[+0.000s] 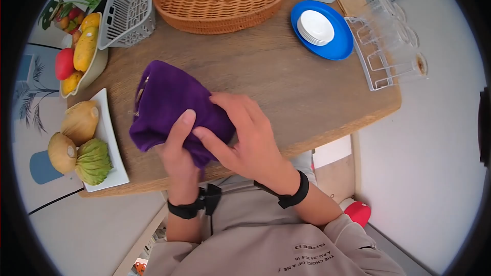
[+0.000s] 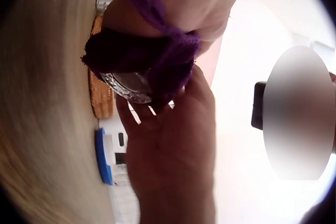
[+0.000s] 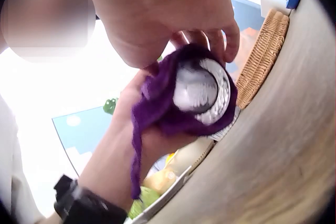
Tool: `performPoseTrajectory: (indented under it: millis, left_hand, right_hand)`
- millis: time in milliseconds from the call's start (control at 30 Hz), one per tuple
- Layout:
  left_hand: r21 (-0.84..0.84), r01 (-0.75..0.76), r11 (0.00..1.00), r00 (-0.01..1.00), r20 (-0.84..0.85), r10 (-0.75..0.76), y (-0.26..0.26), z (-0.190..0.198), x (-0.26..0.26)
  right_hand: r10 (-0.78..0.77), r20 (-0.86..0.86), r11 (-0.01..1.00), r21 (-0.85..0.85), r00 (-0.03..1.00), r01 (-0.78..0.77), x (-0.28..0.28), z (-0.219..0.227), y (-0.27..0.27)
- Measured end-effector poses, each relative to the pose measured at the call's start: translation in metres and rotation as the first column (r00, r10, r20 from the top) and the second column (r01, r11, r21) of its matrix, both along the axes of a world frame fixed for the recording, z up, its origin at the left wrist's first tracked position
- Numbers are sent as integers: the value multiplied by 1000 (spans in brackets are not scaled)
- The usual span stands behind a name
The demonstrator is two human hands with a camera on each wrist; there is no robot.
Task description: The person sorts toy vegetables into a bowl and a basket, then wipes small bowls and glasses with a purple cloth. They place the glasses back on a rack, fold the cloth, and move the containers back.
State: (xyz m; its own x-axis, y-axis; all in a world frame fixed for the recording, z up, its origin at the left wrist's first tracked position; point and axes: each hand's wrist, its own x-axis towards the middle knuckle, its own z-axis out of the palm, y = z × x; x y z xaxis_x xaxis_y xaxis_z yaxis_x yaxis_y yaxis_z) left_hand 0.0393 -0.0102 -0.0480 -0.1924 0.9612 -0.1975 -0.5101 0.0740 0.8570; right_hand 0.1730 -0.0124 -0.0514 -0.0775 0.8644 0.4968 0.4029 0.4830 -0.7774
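Platter (image 1: pixel 118 166): white, bearing fruit, on the table (image 1: pixel 266 76).
Purple cloth (image 1: pixel 171 97): above the table, wrapped round a shiny round object (image 3: pixel 197 90).
Left hand (image 1: pixel 179 156): grip closed round the cloth, thumb on top.
Wicker basket (image 1: pixel 220 28): beyond the hands.
Right hand (image 1: pixel 250 138): grip partly closed, thumb and fingers holding the cloth's right side.
Blue plate (image 1: pixel 341 43): under stacked white dishes.
Glasses (image 1: pixel 391 36): on a rack at far right.

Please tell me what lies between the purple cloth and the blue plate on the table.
Only bare wooden tabletop lies between the purple cloth and the blue plate, as the head view shows.
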Motion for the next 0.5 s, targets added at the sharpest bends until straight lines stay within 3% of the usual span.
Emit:
performPoseTrajectory:
  millis: [67, 100, 200, 233, 333, 500]
  left_hand:
    - [130, 75, 989, 973, -225, -44, -5, -2, -13]
    - [105, 151, 983, 958, -261, -119, -9, -1, -20]
    - [130, 240, 962, 866, -476, -151, -6, 1, -24]
    - [223, 332, 916, 744, -659, -109, -3, -13, -35]
    - [181, 295, 938, 689, -721, -77, -8, -29, -37]
    - [102, 347, 932, 701, -689, -186, -12, -24, -33]
  right_hand:
    - [99, -208, 984, -126, 973, -127, 2, 6, 4]
    - [190, -310, 961, -134, 931, -240, 2, 4, 5]
    - [299, -492, 931, -40, 817, -364, -13, -4, 6]
    - [329, -474, 921, -28, 817, -387, -14, -5, 8]
    - [240, -437, 926, -166, 867, -340, -18, -4, 9]
    - [183, -300, 958, -158, 936, -238, -13, -12, 11]
